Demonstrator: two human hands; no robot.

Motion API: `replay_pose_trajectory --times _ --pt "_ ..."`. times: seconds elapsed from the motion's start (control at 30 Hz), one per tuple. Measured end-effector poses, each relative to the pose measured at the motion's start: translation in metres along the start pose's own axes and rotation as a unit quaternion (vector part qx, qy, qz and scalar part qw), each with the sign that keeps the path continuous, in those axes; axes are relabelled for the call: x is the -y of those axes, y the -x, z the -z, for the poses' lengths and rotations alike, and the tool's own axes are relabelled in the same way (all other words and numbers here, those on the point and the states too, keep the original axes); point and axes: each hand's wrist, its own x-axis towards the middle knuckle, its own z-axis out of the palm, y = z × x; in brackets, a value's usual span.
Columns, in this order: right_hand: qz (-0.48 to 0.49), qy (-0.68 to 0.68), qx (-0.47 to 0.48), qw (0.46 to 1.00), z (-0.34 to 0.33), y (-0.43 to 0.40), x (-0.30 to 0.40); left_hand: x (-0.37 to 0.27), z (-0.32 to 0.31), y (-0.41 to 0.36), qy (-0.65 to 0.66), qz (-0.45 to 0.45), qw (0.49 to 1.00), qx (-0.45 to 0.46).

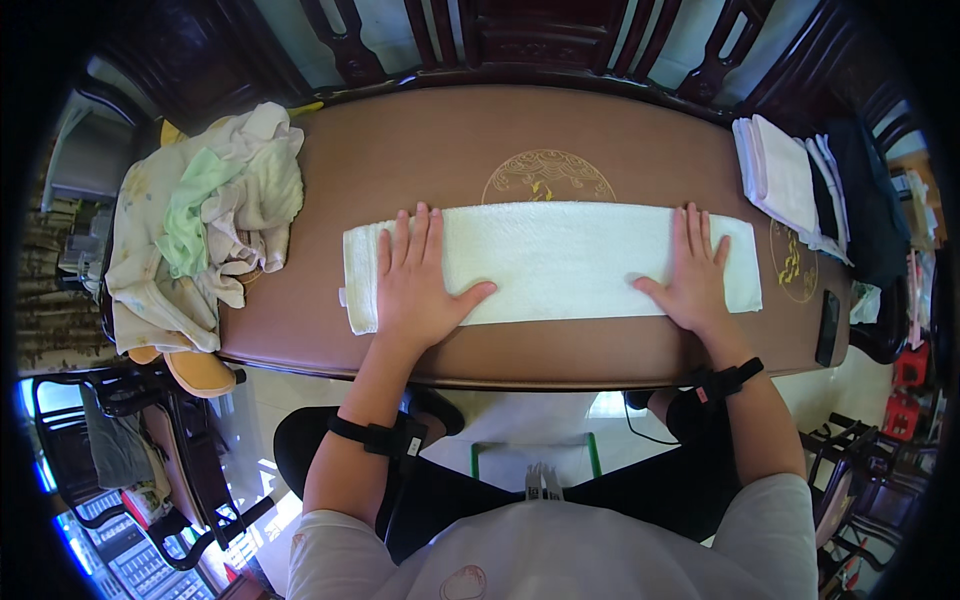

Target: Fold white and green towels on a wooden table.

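Note:
A white towel (559,262), folded into a long strip, lies flat across the brown padded seat of a wooden bench (405,150). My left hand (420,285) rests palm down near the strip's left end, its fingers spread and pointing away from me. Near the right end, my right hand (694,277) also presses flat, with the thumb turned inward. Neither hand grips the cloth. A small tag sticks out at the towel's left edge. Both forearms wear a black strap with a small device.
A loose heap of towels and cloths (217,202) covers the seat's left end. Folded white cloths (780,176) are stacked at the right, beside dark fabric (862,202). A black phone-like object (827,328) lies by the front right edge. The carved backrest (544,37) rises behind.

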Motion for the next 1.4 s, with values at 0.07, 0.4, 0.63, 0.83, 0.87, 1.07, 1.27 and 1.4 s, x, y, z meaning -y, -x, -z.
replay_pose_trajectory --times 0.07,0.4,0.63,0.83,0.87,1.07,1.27,1.4 --pt "-0.025 0.015 0.009 1.0 -0.002 0.002 -0.013 0.007 0.002 0.006 -0.009 0.008 1.0 0.008" --pt "-0.117 -0.005 -0.06 0.991 -0.032 -0.001 -0.09 0.033 0.003 0.013 -0.038 0.09 0.995 -0.01" --pt "-0.032 -0.141 -0.116 0.983 -0.04 -0.027 -0.019 -0.009 -0.019 -0.006 -0.027 0.084 0.996 -0.018" --pt "0.039 -0.086 -0.115 0.989 -0.034 -0.027 0.03 -0.047 -0.03 -0.021 0.039 0.023 0.999 -0.007" --pt "0.041 -0.082 -0.115 0.989 -0.032 -0.023 0.031 -0.049 -0.03 -0.02 0.041 0.02 0.999 -0.004" --pt "0.006 -0.068 -0.11 0.992 -0.021 -0.011 0.004 -0.047 -0.016 -0.018 0.015 0.011 1.0 0.025" --pt "-0.1 -0.031 -0.107 0.989 -0.031 -0.008 -0.048 -0.037 -0.016 -0.015 -0.013 0.06 0.998 0.008" --pt "-0.154 -0.023 -0.097 0.983 -0.032 -0.011 -0.075 -0.013 -0.016 -0.013 -0.029 0.119 0.992 -0.012"
